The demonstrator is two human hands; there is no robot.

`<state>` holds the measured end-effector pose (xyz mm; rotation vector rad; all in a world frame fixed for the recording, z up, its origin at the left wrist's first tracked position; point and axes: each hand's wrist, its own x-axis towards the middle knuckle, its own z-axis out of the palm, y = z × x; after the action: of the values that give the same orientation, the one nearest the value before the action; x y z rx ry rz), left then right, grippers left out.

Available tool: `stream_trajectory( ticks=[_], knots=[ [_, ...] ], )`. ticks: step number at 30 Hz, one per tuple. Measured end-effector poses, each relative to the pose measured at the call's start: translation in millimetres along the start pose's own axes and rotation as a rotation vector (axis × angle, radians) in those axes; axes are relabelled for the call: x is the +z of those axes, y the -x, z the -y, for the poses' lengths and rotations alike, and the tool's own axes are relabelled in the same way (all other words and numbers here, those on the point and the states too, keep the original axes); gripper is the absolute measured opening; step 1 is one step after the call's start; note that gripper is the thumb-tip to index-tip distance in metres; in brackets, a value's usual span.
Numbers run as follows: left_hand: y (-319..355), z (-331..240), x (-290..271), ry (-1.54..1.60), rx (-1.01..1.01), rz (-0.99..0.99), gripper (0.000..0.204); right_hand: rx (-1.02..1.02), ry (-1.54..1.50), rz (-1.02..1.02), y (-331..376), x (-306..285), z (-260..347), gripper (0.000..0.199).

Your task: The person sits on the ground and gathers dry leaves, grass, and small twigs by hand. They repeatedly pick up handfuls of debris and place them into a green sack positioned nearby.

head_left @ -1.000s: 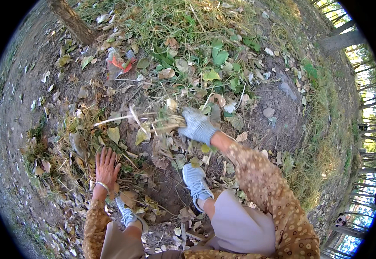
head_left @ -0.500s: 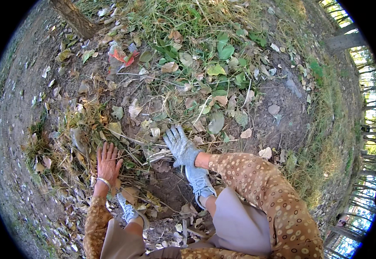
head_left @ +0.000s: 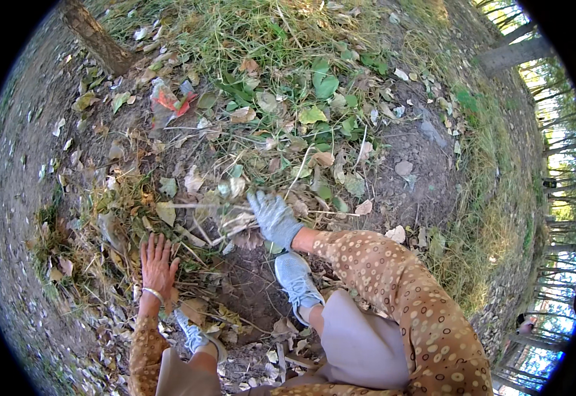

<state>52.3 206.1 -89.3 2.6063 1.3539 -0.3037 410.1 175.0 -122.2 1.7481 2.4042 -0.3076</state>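
My left hand [head_left: 158, 267], bare and with a light bracelet at the wrist, lies with its fingers stretched out on a heap of dry grass and leaves [head_left: 124, 228]. Gloved in grey knit, my right hand [head_left: 276, 219] is slightly blurred, its fingers extended over the litter. Beside its fingertips are pale dry stalks [head_left: 232, 228], one of them smeared by motion. Bare dark soil [head_left: 252, 280] shows between my two hands, just beyond my feet.
My light blue shoes [head_left: 296, 280] stand on the soil. Farther off are green weeds and grass [head_left: 261, 39], a crumpled red and clear plastic wrapper [head_left: 169, 102] and a tree trunk [head_left: 96, 36]. More trees [head_left: 516, 56] line the right side.
The view has shifted a little. My left hand has drawn slightly nearer to me. My right hand has moved slightly away from me, and the stalks by its fingers have shifted away too.
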Motion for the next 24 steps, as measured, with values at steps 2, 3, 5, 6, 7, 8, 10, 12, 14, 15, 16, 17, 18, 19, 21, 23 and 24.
stream_trajectory(
  ticks=[2,3,5,6,7,8,10,12,14,15,16,17,18,19,21,23,24],
  knots=[
    [-0.2,0.4,0.4,0.003,-0.01,0.008,0.051,0.075,0.154,0.057,-9.0,-8.9,-9.4,0.076],
    [-1.6,-1.0,-1.9,0.009,-0.01,0.008,0.051,0.096,0.125,0.082,-8.2,-23.1,-15.9,0.081],
    [-3.5,-4.6,-4.8,0.018,-0.007,0.006,0.051,0.165,0.069,0.122,-12.1,-17.9,-23.5,0.096],
    [-2.7,-3.6,-7.6,0.013,-0.01,0.005,0.051,0.14,0.09,0.152,-14.4,-17.7,-21.9,0.091],
    [-2.5,-2.4,-9.0,0.009,-0.013,0.003,0.051,0.117,0.111,0.181,-15.5,-18.4,-19.9,0.087],
    [-1.7,-1.2,-7.7,0.016,-0.011,0.007,0.05,0.094,0.132,0.21,-15.9,-19.2,-17.8,0.083],
    [0.3,0.7,-3.3,0.03,-0.004,0.014,0.05,0.014,0.12,0.196,-8.6,-20.8,-9.8,0.074],
    [2.5,1.1,-4.1,0.013,0.003,-0.007,0.05,-0.073,0.1,0.187,3.6,-25.4,2.1,0.066],
    [2.9,0.9,-4.3,0.008,0.012,-0.028,0.05,-0.038,0.007,0.182,14.4,-33.7,3.6,0.069],
    [0.7,-1.5,-5.3,0.018,0.01,-0.027,0.05,0.017,-0.027,0.202,19.3,-34.6,-2.6,0.069],
    [0.6,-1.7,-6.6,0.024,-0.001,-0.026,0.05,0.062,-0.063,0.217,20.8,-32.6,-7.7,0.07],
    [0.0,-2.0,-6.6,0.029,-0.012,-0.025,0.05,0.127,-0.034,0.216,22.3,-18.9,-14.7,0.077],
    [0.5,0.0,-4.8,0.031,-0.007,-0.028,0.051,0.109,-0.006,0.19,23.1,-16.4,-16.9,0.08],
    [0.7,1.9,-2.3,0.033,-0.001,-0.032,0.051,0.091,0.021,0.164,24.0,-14.0,-19.6,0.083],
    [-0.9,2.7,1.7,0.031,-0.005,-0.027,0.052,0.088,0.079,0.185,20.6,-17.5,-19.1,0.092],
    [-0.4,4.1,5.1,0.026,-0.007,-0.024,0.053,0.092,0.038,0.265,16.9,-31.1,-15.3,0.095],
    [-1.8,3.5,6.6,0.027,-0.003,-0.025,0.053,0.1,0.021,0.306,17.1,-41.2,-13.5,0.096]
  ],
)
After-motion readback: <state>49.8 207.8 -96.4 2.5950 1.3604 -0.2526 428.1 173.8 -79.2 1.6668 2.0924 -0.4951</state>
